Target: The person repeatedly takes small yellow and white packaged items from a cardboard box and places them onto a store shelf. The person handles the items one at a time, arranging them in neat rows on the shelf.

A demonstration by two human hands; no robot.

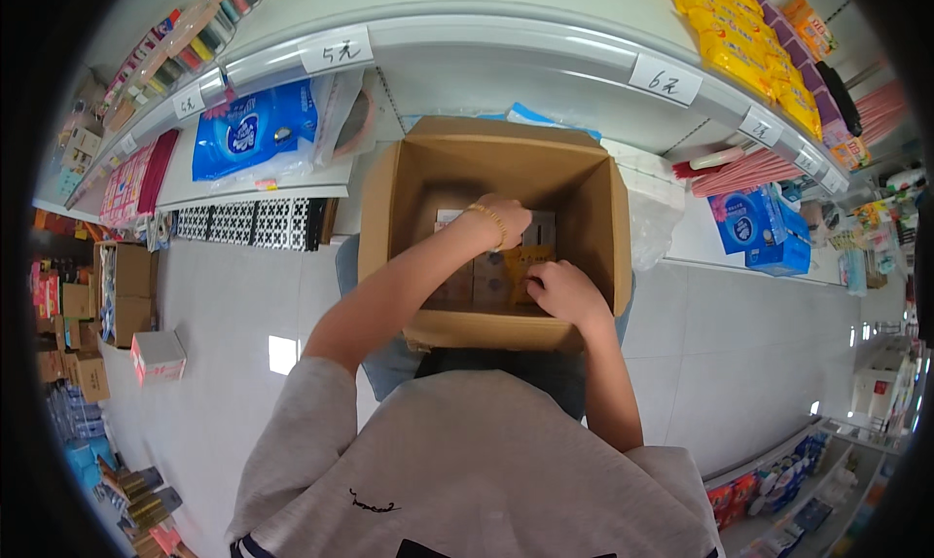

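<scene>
An open cardboard box (503, 160) stands before me, with both hands reaching inside it. My left hand (503, 221), a gold-coloured bracelet at its wrist, is bent over the contents near the box's middle; its fingertips are largely hidden. Close to the box's near right corner, my right hand (570, 292) has its fingers curled at a yellow packet (538, 256). Pale printed packs (489, 272) lie on the box's bottom, partly covered by the left forearm. White packaging (541, 228) shows beyond the yellow packet.
A shelf edge (503, 29) with price cards runs above the box's far side. Blue packs (252, 131) lie on the left shelf, more blue packs (762, 226) at right. A blue seat (350, 262) shows beneath the box. A small carton (159, 357) sits on the tiled floor.
</scene>
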